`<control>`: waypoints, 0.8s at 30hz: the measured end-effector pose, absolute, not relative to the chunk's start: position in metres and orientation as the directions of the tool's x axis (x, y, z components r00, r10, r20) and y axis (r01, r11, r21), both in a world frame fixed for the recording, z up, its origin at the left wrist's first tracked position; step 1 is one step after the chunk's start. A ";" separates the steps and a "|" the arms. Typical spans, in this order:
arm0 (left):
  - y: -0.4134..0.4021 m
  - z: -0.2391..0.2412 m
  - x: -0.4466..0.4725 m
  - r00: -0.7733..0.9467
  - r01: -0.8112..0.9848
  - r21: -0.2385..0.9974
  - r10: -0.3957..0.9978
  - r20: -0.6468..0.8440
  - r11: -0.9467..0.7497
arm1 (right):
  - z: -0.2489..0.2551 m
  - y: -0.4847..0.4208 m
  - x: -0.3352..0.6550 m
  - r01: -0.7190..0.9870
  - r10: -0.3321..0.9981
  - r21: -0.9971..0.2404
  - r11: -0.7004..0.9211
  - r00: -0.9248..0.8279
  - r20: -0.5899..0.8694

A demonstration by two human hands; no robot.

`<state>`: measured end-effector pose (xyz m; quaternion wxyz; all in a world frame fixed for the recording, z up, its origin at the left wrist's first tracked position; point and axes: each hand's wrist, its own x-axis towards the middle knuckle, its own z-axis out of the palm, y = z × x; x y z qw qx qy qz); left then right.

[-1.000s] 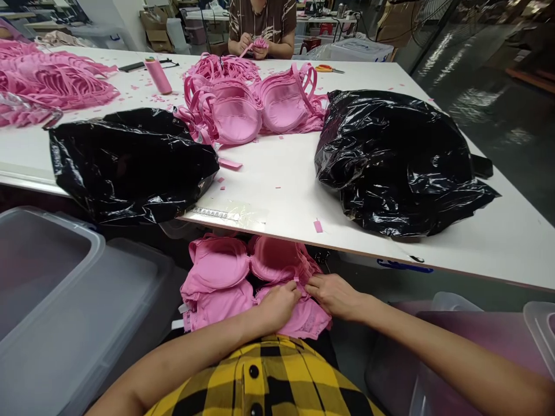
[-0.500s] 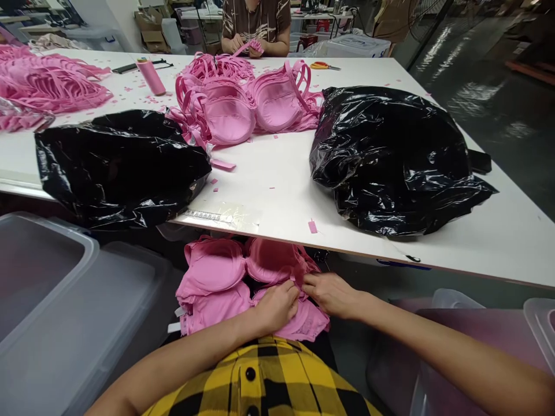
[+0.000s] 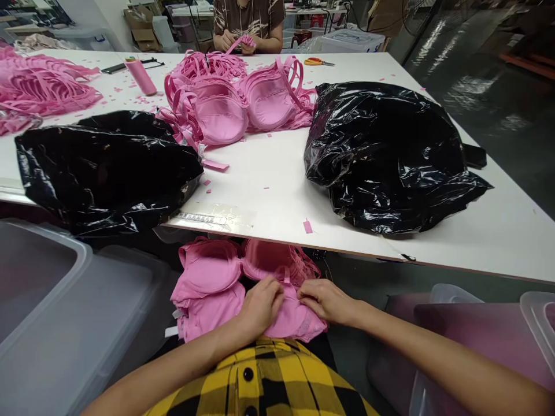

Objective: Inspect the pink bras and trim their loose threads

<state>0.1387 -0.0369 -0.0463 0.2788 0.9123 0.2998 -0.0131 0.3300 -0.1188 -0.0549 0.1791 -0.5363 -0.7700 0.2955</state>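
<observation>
Pink bras (image 3: 210,268) lie in my lap below the table edge, cups facing up, with white tags sticking out at the left. My left hand (image 3: 262,305) pinches the fabric of the nearer bra close to its middle. Just to its right, my right hand (image 3: 326,299) has its fingers closed on the same bra's upper cup edge. A short pink strap loop stands up between the two hands. The fingertips partly hide the fabric they grip.
On the white table (image 3: 277,211) lie two black plastic bags (image 3: 108,173), a stack of pink bras (image 3: 221,118), a pink thread cone (image 3: 141,78) and orange-handled scissors (image 3: 318,62). A person (image 3: 249,26) sits opposite. Plastic bins (image 3: 108,312) flank me.
My hands have moved slightly apart, the left one leftward along the bra. More of the cup between them shows, and the strap loop is more visible. The view has shifted a little.
</observation>
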 end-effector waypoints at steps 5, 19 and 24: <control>-0.029 -0.043 0.144 0.741 0.670 0.502 0.535 -0.405 -0.547 | -0.063 -0.110 0.328 0.615 0.908 -0.730 0.298 -0.418 0.019; -0.006 -0.058 0.155 0.773 0.633 0.700 0.328 -0.544 -0.332 | -0.085 -0.117 0.319 0.554 0.940 -0.773 0.308 -0.305 0.156; -0.012 -0.061 0.157 0.772 0.627 0.721 0.356 -0.526 -0.295 | -0.081 -0.118 0.322 0.541 0.899 -0.750 0.381 -0.405 0.166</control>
